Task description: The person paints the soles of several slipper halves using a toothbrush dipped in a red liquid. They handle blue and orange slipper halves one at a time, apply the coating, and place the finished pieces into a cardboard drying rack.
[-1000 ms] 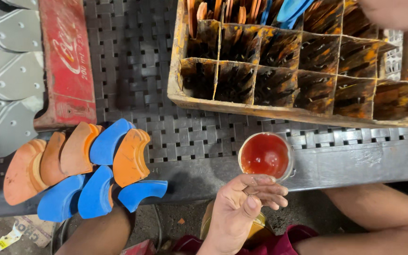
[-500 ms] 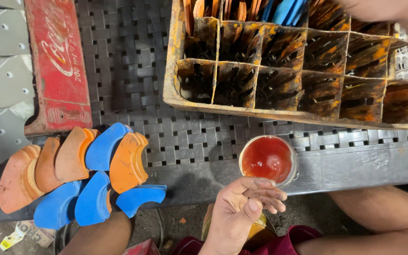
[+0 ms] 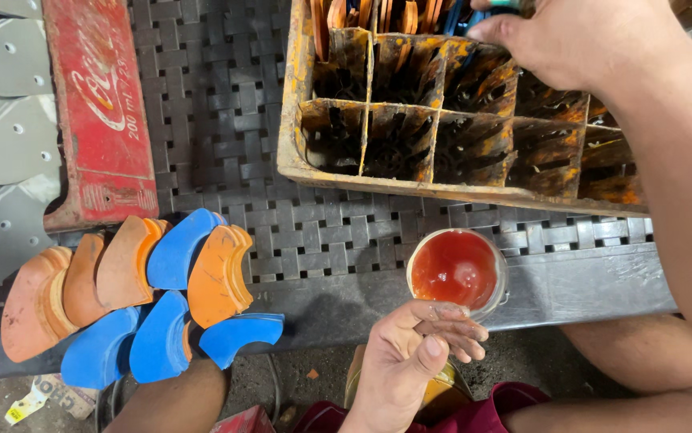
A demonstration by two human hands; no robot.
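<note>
**Right hand now up at the crate, left hand idle by the paint cup**

At the far left, the grey metal blades lie overlapping, with the red crate panel flat beside them on the woven metal bench. Below these, the curved painted pieces, orange and blue, sit fanned against one another at the bench's near edge; they lie as they did a second ago.

Moving right, your left hand hangs just below the bench edge, palm half open, fingers loosely curled with the tips close together and smeared with paint. It pinches nothing that you can see, and it keeps the same pose as before. Just above its fingertips stands the small cup of red-orange paint, upright on the bench lip and apart from the hand.

The change is at the upper right. A second ago only the edge of your arm showed there; now your right hand has come in over the paint-stained wooden crate, at the back row of compartments where orange and blue pieces stand on end. Its fingertips run out of view, so you cannot tell whether it grips a piece. The camera has also drawn nearer and shifted a little.
</note>
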